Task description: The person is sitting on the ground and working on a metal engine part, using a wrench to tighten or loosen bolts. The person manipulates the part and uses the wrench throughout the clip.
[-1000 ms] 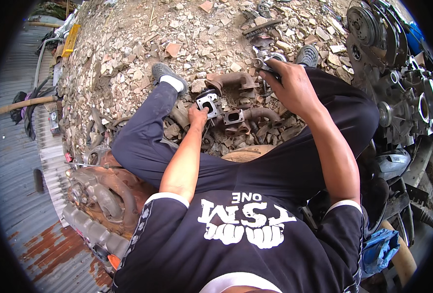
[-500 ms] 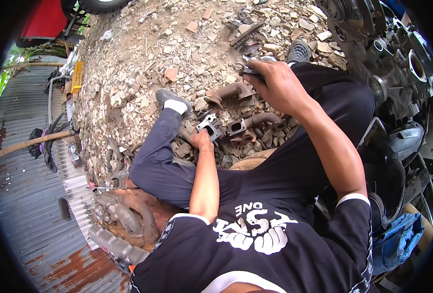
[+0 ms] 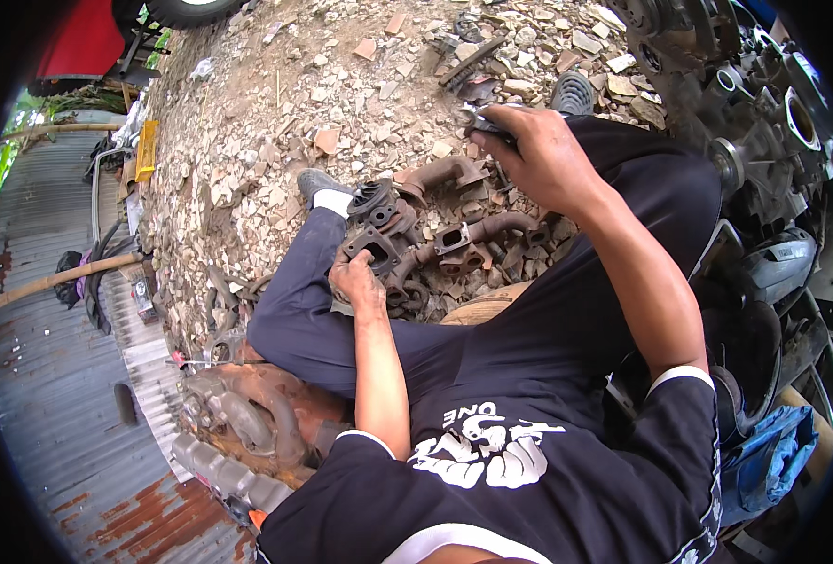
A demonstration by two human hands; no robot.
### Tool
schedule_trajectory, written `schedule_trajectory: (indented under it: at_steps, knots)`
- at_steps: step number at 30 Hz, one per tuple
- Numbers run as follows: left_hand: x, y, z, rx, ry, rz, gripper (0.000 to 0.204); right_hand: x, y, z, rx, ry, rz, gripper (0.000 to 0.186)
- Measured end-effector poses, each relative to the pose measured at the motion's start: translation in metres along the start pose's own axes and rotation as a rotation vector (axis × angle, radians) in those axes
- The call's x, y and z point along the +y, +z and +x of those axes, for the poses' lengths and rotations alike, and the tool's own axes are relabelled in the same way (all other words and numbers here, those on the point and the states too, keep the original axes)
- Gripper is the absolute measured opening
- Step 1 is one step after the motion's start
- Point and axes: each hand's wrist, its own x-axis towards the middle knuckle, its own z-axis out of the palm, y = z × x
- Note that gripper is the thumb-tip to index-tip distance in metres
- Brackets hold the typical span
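Observation:
My left hand (image 3: pixel 354 277) grips a dark cast-metal housing (image 3: pixel 385 226) by its square flange, thumb at the opening, between my bent legs. My right hand (image 3: pixel 539 150) is raised over my right thigh, curled around a small grey metal tool (image 3: pixel 479 120), too hidden to identify exactly. Rusty curved pipe castings lie on the rubble beside the housing: one bent piece (image 3: pixel 440 176) behind, another (image 3: pixel 492 233) with a squarish flange opening to the right.
A pile of metal engine parts (image 3: pixel 755 132) crowds my right, with a blue plastic sheet (image 3: pixel 774 451). Left are a rusty engine casting (image 3: pixel 247 423), corrugated metal sheeting (image 3: pixel 59 395), bamboo poles (image 3: pixel 59 279) and a yellow crate (image 3: pixel 148 146). A red object (image 3: pixel 78 38) and tyre (image 3: pixel 191 11) show beyond.
My left hand has shifted left with the housing, whose flange face has turned and looks darker. My right hand stays raised with the tool. The whole view has shifted a little.

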Motion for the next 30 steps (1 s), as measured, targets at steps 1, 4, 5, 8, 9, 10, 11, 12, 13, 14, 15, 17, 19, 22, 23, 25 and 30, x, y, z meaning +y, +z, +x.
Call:
schedule_trajectory:
  at_steps: [1, 4, 5, 8, 9, 10, 11, 12, 13, 14, 15, 17, 19, 22, 23, 25, 30]
  knots:
    - [0.0, -0.007, 0.003, -0.018, 0.009, 0.009, 0.034, 0.001, -0.002, -0.001, -0.016, 0.016, -0.003, 0.023]
    - [0.005, -0.006, 0.001, -0.034, 0.031, 0.041, 0.037, 0.0, -0.001, -0.001, 0.032, -0.005, 0.0, 0.021]
    - [0.005, -0.003, -0.003, -0.023, 0.046, 0.08, 0.036, 0.001, 0.001, -0.002, 0.039, -0.007, 0.006, 0.021]
    - [0.001, 0.001, -0.005, 0.015, 0.029, 0.123, 0.037, -0.001, -0.002, 0.001, 0.028, 0.01, -0.001, 0.021]
    - [-0.001, 0.002, -0.006, 0.025, 0.002, 0.102, 0.037, -0.001, -0.003, 0.001, 0.026, 0.018, -0.01, 0.021]
    - [-0.003, 0.001, -0.007, 0.036, -0.025, 0.081, 0.037, -0.001, -0.003, 0.002, 0.023, 0.025, -0.019, 0.021]
    - [-0.003, -0.001, -0.008, 0.033, -0.035, 0.066, 0.039, -0.002, -0.004, 0.003, -0.001, 0.05, -0.025, 0.022]
    - [-0.004, -0.002, -0.007, 0.038, -0.032, 0.088, 0.04, -0.003, -0.005, 0.004, -0.025, 0.075, -0.03, 0.025]
    - [-0.005, -0.001, -0.005, 0.043, -0.028, 0.11, 0.041, -0.003, -0.005, 0.004, -0.05, 0.099, -0.035, 0.027]
    - [-0.005, 0.002, -0.005, 0.048, -0.025, 0.131, 0.041, -0.002, -0.003, 0.004, -0.038, 0.078, -0.032, 0.025]
    - [-0.01, 0.002, -0.004, 0.021, 0.069, 0.187, 0.041, 0.0, -0.001, 0.004, -0.025, 0.056, -0.029, 0.023]
    - [-0.008, 0.01, -0.012, -0.022, 0.117, 0.279, 0.035, 0.002, 0.002, 0.004, -0.024, 0.039, -0.029, 0.022]
    - [-0.022, 0.012, -0.013, -0.054, 0.148, 0.386, 0.033, 0.002, 0.003, 0.002, -0.048, 0.037, -0.041, 0.022]
    - [-0.03, 0.027, -0.028, -0.081, 0.038, 0.453, 0.028, 0.002, 0.006, 0.001, -0.024, 0.025, -0.041, 0.023]
    - [-0.029, 0.033, -0.035, -0.101, -0.005, 0.485, 0.027, 0.003, 0.006, 0.002, -0.009, 0.018, -0.037, 0.024]
    - [-0.045, 0.034, -0.038, -0.126, 0.002, 0.656, 0.027, -0.001, 0.001, 0.004, -0.031, 0.092, -0.056, 0.024]
    - [-0.047, 0.047, -0.055, -0.111, -0.136, 0.593, 0.029, 0.006, -0.001, 0.002, 0.014, 0.096, -0.09, 0.027]
